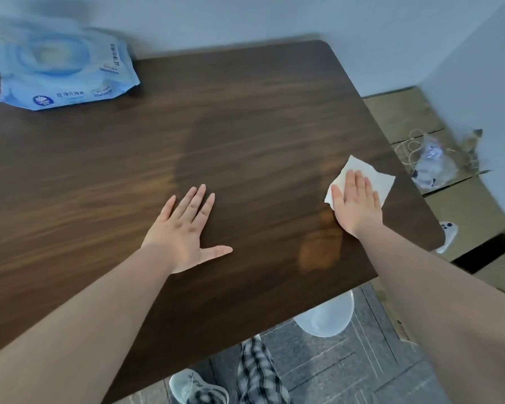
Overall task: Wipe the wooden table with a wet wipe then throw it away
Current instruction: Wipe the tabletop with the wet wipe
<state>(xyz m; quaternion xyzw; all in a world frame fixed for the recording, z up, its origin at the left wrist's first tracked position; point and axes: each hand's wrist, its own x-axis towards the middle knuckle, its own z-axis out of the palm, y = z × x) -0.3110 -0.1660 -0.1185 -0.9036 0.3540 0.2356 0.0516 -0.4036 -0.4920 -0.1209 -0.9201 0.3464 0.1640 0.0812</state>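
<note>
A dark wooden table (245, 118) fills most of the view. My right hand (356, 204) lies flat, fingers together, pressing a white wet wipe (381, 177) onto the table near its right edge. The wipe sticks out beyond the fingers and past the thumb. My left hand (187, 231) rests palm down on the bare wood at the middle front, fingers spread, holding nothing. A blue pack of wet wipes (62, 65) lies at the table's far left corner.
A white bin (327, 316) stands on the tiled floor below the table's front right edge. Cardboard boxes (405, 118) with a plastic bag and string sit to the right. A white controller (448, 233) lies beside the table corner. My leg and shoe show below.
</note>
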